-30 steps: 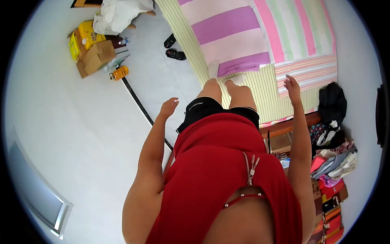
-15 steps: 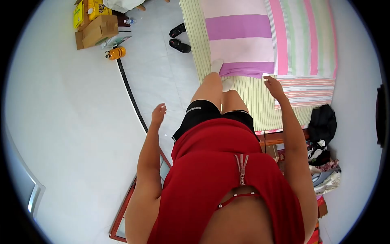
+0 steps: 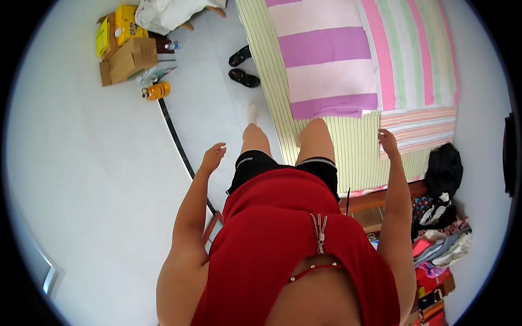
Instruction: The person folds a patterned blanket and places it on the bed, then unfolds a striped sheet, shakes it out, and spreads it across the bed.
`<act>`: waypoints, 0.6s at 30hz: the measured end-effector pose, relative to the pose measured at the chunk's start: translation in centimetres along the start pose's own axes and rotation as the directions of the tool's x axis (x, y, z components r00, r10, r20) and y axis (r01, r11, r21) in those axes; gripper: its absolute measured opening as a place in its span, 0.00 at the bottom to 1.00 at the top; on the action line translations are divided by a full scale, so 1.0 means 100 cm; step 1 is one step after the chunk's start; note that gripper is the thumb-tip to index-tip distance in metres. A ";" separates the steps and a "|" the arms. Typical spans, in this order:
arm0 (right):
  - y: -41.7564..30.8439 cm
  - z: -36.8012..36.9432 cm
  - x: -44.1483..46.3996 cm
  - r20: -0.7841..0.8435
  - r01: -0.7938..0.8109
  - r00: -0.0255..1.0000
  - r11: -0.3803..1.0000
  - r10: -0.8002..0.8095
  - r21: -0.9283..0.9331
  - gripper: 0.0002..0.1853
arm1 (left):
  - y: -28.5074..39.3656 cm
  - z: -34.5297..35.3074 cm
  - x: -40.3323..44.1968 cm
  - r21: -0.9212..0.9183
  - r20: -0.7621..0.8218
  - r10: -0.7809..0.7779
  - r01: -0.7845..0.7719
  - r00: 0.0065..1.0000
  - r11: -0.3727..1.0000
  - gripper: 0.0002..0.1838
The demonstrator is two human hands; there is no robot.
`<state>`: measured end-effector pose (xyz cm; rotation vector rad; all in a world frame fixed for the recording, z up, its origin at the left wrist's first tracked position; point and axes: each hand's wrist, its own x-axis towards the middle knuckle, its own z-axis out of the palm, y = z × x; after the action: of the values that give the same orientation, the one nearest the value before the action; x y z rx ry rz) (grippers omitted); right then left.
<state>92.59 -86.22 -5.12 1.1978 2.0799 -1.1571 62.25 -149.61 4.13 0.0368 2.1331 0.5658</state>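
My left hand [image 3: 213, 156] hangs in the air over the tiled floor, fingers apart and holding nothing. On the other side, my right hand [image 3: 387, 142] is above the edge of the bed by the orange-striped cloth [image 3: 418, 130], its fingers loosely spread with nothing between them. A purple and white striped cover [image 3: 329, 49] lies on the green-striped mat [image 3: 353, 146]. One of my feet [image 3: 252, 115] is over the floor beside the bed; the other leg is bent over the mat, its foot hidden.
Black shoes [image 3: 244, 77] stand on the floor beside the bed. Cardboard boxes [image 3: 133, 58] and an orange bottle [image 3: 156, 91] are at the upper left. Folded clothes [image 3: 443, 247] and a black bag [image 3: 444, 168] lie at the right. A white cloth [image 3: 168, 13] hangs over wooden legs.
One foot has moved off the bed to over the floor, and the other leg has bent. Both hands have shifted slightly and stay empty.
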 end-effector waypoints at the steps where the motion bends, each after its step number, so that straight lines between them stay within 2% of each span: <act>1: -0.012 0.003 0.018 -0.049 0.055 0.997 0.998 -0.057 -0.039 0.17 | -0.014 -0.005 0.014 0.039 0.027 0.010 -0.011 1.000 0.999 0.17; 3: -0.032 0.015 0.065 -0.157 0.148 0.974 0.984 -0.163 -0.102 0.17 | -0.039 -0.016 0.048 0.108 0.071 0.037 -0.045 0.997 0.993 0.17; 5: -0.060 0.037 0.112 -0.312 0.210 0.923 0.974 -0.226 -0.084 0.16 | -0.069 -0.026 0.096 0.217 0.103 0.062 -0.083 0.993 0.973 0.17; 8: -0.136 0.085 0.152 -0.413 0.170 0.890 0.982 -0.191 -0.088 0.16 | -0.124 -0.045 0.202 0.222 0.120 0.111 -0.136 0.986 0.966 0.15; 9: -0.155 0.110 0.164 -0.459 0.195 0.857 0.972 -0.235 -0.133 0.16 | -0.170 -0.055 0.264 0.424 0.043 0.339 -0.324 0.940 0.846 0.15; 10: -0.168 0.132 0.172 -0.475 0.213 0.834 0.958 -0.281 -0.192 0.16 | -0.218 -0.063 0.300 0.600 0.018 0.537 -0.438 0.844 0.669 0.15; 11: -0.179 0.157 0.175 -0.460 0.231 0.826 0.940 -0.327 -0.252 0.16 | -0.229 -0.086 0.320 0.658 0.002 0.420 -0.318 0.907 0.683 0.14; 12: -0.194 0.174 0.172 -0.359 0.166 0.898 0.953 -0.253 -0.255 0.16 | -0.229 -0.111 0.334 0.643 -0.026 0.277 -0.196 0.961 0.741 0.15; 13: -0.197 0.191 0.168 -0.341 0.130 0.917 0.962 -0.208 -0.239 0.16 | -0.188 -0.135 0.319 0.200 -0.165 0.142 -0.108 0.976 0.974 0.16; 14: -0.205 0.203 0.171 -0.335 0.104 0.925 0.969 -0.177 -0.225 0.17 | -0.193 -0.151 0.323 0.007 -0.235 0.112 -0.113 0.966 0.994 0.16; 15: -0.214 0.214 0.170 -0.327 0.080 0.934 0.975 -0.146 -0.208 0.17 | -0.175 -0.170 0.313 -0.069 -0.235 0.032 -0.049 0.971 0.996 0.16; 18: -0.222 0.237 0.159 -0.331 0.019 0.942 0.991 -0.063 -0.135 0.17 | -0.171 -0.220 0.311 -0.076 -0.187 0.076 -0.092 0.979 0.993 0.17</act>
<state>65.12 -104.70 -19.66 1.3706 2.3983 -0.8639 29.60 -166.05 -16.04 0.0287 2.2924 0.7332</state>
